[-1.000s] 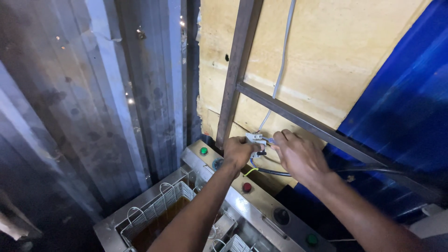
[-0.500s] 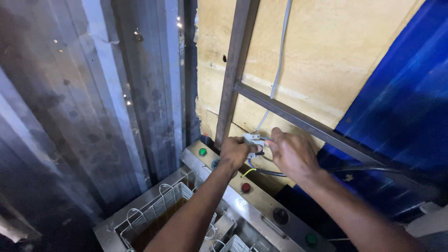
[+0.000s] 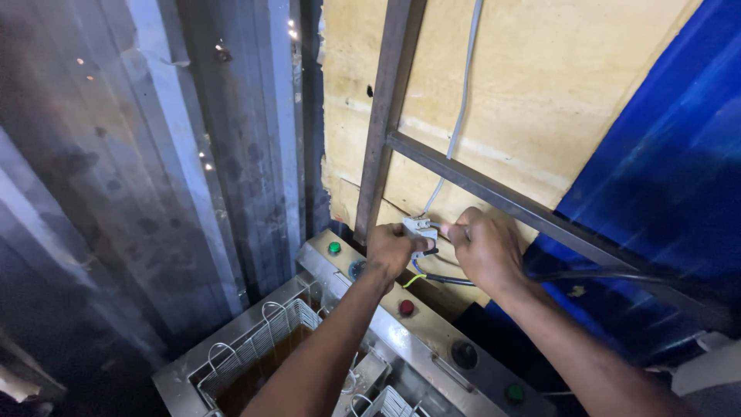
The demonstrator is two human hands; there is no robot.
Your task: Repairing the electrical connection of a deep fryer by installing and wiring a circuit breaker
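My left hand (image 3: 391, 249) grips a small white electrical plug block (image 3: 419, 228) held against the plywood wall (image 3: 540, 100), just right of a grey metal frame post (image 3: 382, 131). My right hand (image 3: 482, 249) is closed on the cable end at the block's right side. A thin white wire (image 3: 461, 108) runs up the wall from the block. A thick black cable (image 3: 587, 276) leads off to the right under my right hand.
Below my arms stands a steel deep fryer (image 3: 409, 328) with green, red and black knobs and wire baskets (image 3: 262, 340) over dark oil. Corrugated metal sheeting (image 3: 154, 177) fills the left. A blue sheet (image 3: 664, 177) covers the right. A diagonal metal bar (image 3: 502, 197) crosses the wall.
Both hands stayed on the plug block. The view shifted slightly; my right hand's fingers closed tighter on the cable end.
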